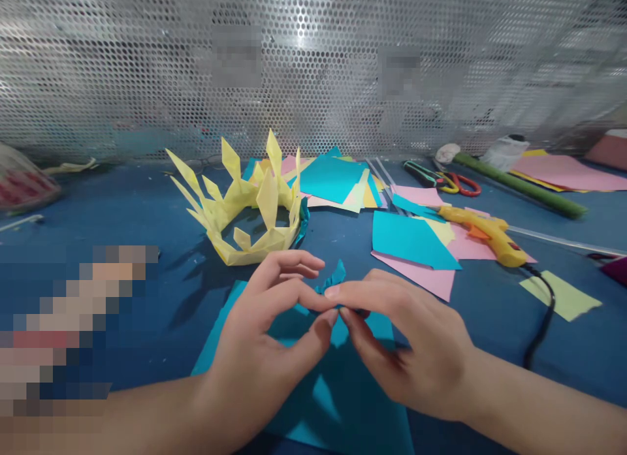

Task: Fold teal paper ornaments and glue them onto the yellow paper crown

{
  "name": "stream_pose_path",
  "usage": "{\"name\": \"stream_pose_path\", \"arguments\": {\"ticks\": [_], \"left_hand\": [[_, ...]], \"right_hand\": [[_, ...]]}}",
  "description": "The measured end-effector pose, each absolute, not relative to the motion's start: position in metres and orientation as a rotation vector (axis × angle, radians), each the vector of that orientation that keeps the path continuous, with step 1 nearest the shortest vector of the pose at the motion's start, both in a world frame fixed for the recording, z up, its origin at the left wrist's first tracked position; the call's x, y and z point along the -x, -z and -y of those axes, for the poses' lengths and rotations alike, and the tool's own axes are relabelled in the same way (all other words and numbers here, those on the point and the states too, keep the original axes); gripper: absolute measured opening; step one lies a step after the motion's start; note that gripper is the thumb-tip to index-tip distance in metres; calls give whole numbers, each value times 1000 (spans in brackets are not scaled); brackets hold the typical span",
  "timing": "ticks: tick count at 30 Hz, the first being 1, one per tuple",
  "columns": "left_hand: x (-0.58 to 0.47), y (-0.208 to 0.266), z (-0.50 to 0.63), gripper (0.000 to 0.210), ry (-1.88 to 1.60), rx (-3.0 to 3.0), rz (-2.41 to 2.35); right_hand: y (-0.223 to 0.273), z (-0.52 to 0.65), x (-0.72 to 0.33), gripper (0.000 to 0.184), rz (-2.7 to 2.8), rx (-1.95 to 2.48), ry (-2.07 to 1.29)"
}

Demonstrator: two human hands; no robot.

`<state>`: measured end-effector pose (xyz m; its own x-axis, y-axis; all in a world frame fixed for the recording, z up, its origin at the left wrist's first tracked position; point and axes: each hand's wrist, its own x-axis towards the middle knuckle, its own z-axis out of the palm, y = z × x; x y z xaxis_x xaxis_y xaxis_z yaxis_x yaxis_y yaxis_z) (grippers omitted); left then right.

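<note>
Between the fingertips of both hands is a small folded piece of blue paper [337,274], its twisted tip poking up above the fingers. My left hand [279,331] pinches it with thumb and forefinger, the other fingers curled loosely above. My right hand [411,331] pinches the same piece from the other side, so most of it is hidden. Beneath both hands lies a blue sheet of paper [323,416] on the table. Just beyond the left hand stands a yellow paper crown [245,246] with diamond-shaped points and a bit of blue paper [304,220] at its right side.
A yellow glue gun [490,233] with a black cord lies to the right, among coloured paper pieces [411,239]. Behind it are red-handled scissors [463,184] and a green stick [524,184]. More paper [333,174] is stacked by the perforated metal panel [304,83]. The left edge is pixelated.
</note>
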<state>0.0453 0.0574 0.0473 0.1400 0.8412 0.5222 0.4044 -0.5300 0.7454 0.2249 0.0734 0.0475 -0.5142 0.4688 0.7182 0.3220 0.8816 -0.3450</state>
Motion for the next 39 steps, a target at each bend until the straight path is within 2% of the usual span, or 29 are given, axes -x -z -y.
{"name": "stream_pose_path", "arguments": {"ticks": [12, 20, 25, 30, 35, 39], "left_hand": [[-38, -39, -54, 15, -1218, -2222, -1197], [-40, -43, -52, 13, -1107, -2127, -1111], [-44, -37, -53, 37, -1189, -2041, -1158], [-46, -36, -58, 42, -1250, -1986, -1166], [-45, -40, -58, 31, -1242, -1896, -1154], [-45, -40, -60, 26, -1220, -1848, -1160]], "right_hand": [[-44, -75, -225, 43, 2174, 439, -247], [-46, -72, -226, 30, 2115, 511, -351], [-49, -72, -226, 30, 2051, 607, -385], [-51, -79, -230, 27, 1959, 741, -465], [-54, -86, -233, 16, 1876, 888, -579], [-56, -89, -232, 17, 1844, 971, -718]]}}
